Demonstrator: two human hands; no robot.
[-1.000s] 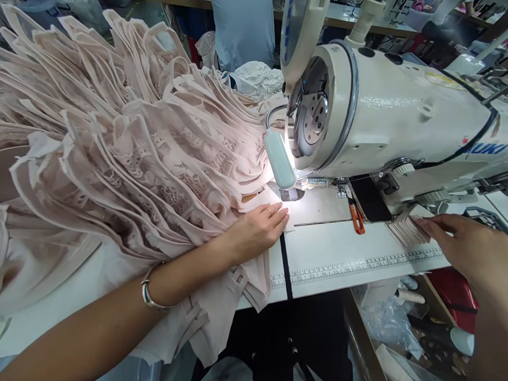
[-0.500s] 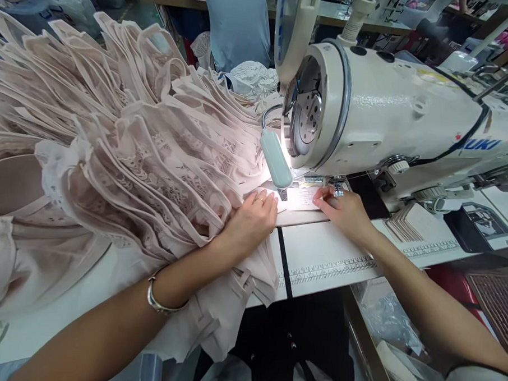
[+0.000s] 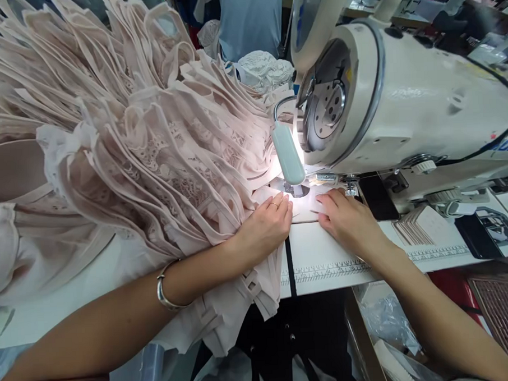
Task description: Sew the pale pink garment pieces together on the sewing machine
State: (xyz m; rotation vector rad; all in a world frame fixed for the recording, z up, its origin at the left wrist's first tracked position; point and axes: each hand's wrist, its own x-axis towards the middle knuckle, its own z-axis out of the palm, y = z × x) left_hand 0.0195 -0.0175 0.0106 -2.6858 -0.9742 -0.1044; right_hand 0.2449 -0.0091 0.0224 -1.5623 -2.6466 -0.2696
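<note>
My left hand, with a ring and a silver bangle on the wrist, has its fingers closed on the edge of a pale pink bra just left of the presser foot. Under the bright lamp, a small white label lies flat on the cloth at the needle area of the sewing machine. My right hand rests over the label's right end, thumb apart from the fingers. The needle itself is hidden behind the green lamp.
A big heap of pink lace bras fills the left of the table. Stacked labels and a phone-like black object lie right. A tape rule runs along the front edge. A person in blue is behind.
My right hand has gone from pinching the label's right end to lying over it with thumb and fingers apart. My left hand stays on the bra. The view has shifted slightly.
</note>
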